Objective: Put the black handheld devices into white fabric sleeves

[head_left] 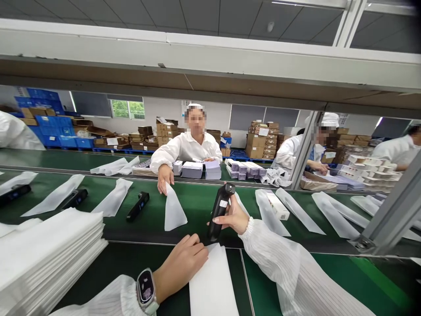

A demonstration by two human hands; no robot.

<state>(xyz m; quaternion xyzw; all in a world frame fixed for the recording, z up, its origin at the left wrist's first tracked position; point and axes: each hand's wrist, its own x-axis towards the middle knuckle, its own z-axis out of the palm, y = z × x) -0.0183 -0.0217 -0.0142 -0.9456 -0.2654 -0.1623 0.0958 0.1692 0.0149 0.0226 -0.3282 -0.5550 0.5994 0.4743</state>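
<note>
My right hand [233,217] is closed round a black handheld device [219,210] with a white label, holding it upright over the near edge of the green conveyor belt [197,202]. My left hand [180,265], with a smartwatch on the wrist, rests with curled fingers on the top end of a white foam pouch [212,285] lying on the bench in front of me. The device's lower end is just above that pouch's far edge.
A tall stack of white foam pouches [42,254] sits at my left. More pouches and black devices [138,206] lie on the belt. Across it a person's hand [163,179] holds a pouch [173,210]; small boxes [197,169] are piled there. A metal post [391,210] slants at right.
</note>
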